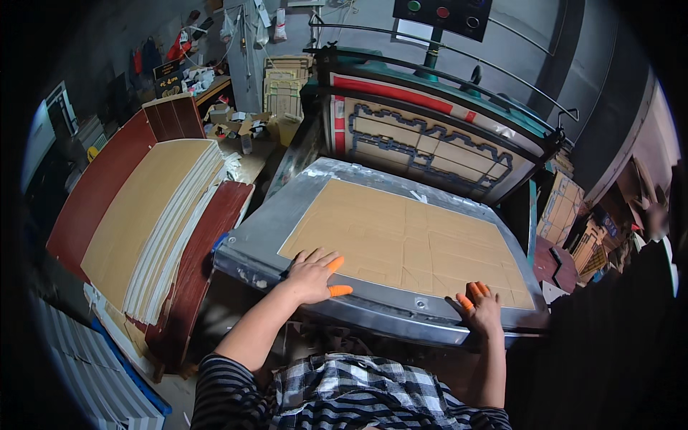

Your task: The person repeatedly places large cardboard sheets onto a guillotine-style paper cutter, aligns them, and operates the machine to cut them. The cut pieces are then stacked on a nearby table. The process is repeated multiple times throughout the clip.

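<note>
The left hand (311, 278) lies with fingers spread at the near left edge of the brown cardboard sheet (405, 238); the right hand (484, 312), fingers bent, is at its near right edge, and I cannot tell whether it pinches anything. The sheet lies flat on the grey metal bed (252, 242), before a raised, dark-patterned board (430, 149); a stack of similar sheets (147, 208) lies to the left.

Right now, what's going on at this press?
A person has a brown cardboard sheet lying flat on the metal press bed. Their left hand is at its near-left edge and the right hand near its near-right corner. The press stands open, its cutting die tilted up behind. More cardboard sheets are stacked to the left.
</note>
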The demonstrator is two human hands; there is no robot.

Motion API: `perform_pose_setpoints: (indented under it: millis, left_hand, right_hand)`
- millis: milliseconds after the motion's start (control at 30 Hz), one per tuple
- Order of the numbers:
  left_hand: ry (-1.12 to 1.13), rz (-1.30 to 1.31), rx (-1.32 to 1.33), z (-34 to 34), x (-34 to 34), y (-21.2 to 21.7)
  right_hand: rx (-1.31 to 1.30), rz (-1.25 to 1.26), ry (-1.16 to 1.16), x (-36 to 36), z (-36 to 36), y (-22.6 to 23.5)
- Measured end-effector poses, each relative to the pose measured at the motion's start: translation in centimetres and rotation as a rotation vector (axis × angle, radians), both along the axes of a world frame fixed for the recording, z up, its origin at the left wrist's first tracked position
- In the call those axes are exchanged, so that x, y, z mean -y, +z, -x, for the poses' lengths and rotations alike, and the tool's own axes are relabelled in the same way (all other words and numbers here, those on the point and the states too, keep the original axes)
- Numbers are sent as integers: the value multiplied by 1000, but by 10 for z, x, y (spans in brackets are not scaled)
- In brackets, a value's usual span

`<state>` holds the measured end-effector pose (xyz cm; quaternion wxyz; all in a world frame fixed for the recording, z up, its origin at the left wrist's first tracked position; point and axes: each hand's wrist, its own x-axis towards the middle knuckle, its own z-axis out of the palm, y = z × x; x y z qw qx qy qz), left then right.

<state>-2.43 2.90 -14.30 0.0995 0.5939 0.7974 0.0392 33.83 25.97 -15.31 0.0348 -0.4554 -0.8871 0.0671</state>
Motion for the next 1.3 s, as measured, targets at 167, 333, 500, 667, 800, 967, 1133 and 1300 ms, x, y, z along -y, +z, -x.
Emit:
perform_pose_setpoints:
  millis: [167, 333, 500, 667, 800, 967, 1133, 1300]
  left_hand:
    - [-100, -191, -74, -10, 47, 29]
    - [-75, -438, 54, -6, 98, 24]
    - [-58, -491, -218, 37, 113, 24]
    - [-127, -669, -261, 60, 113, -1]
    - [-192, -719, -352, 80, 105, 17]
    - [-163, -645, -191, 128, 62, 147]
    - [20, -517, -63, 165, 100, 302]
    - [278, -609, -249, 167, 228, 406]
  right_hand:
    - [-44, 58, 126, 36, -11, 44]
    - [-97, -124, 254, 84, -55, 48]
    - [-116, -454, 195, 68, -85, 29]
    - [-275, -650, 292, 61, -91, 13]
    - [-244, -752, 340, 48, -94, 33]
    - [-145, -372, 219, 1, -59, 160]
    - [-56, -301, 218, -22, 20, 311]
    - [-113, -447, 315, 25, 109, 426]
